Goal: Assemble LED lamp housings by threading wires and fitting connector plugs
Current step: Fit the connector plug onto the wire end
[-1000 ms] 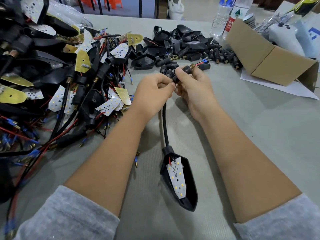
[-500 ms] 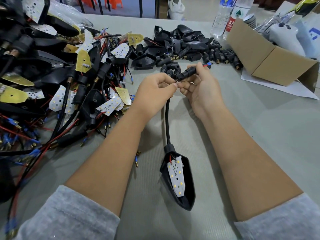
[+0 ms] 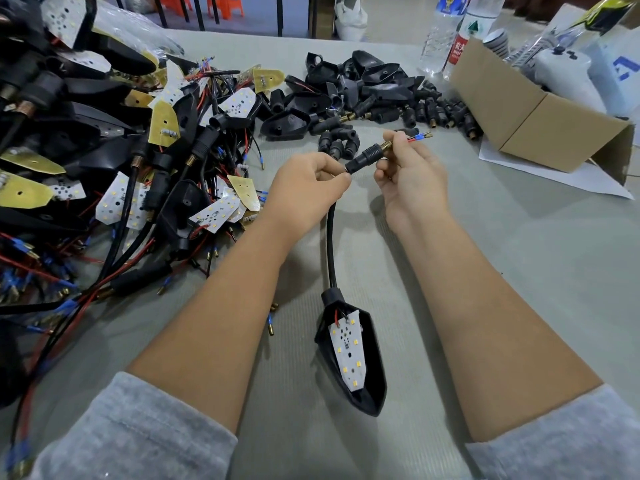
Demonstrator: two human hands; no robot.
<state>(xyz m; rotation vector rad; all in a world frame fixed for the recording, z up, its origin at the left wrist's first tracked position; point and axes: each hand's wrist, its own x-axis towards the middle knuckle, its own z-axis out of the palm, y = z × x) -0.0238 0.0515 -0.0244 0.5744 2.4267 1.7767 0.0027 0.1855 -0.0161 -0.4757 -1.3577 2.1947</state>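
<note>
Connector plug (image 3: 367,156) sat threaded on the black cable (image 3: 330,237), pinched at its near end by the left hand (image 3: 308,188); the right hand (image 3: 410,174) pinched its brass threaded tip, with the red wires and their blue terminals (image 3: 419,137) poking out just beyond that grip. Below both hands, the lamp housing (image 3: 356,355) lay on the surface (image 3: 519,271) with its LED board seated. Judged: wires through, plug nearly fitted. Left of the grips, a large heap of assemblies (image 3: 104,168); beyond them, loose plugs (image 3: 436,112) waited.
</note>
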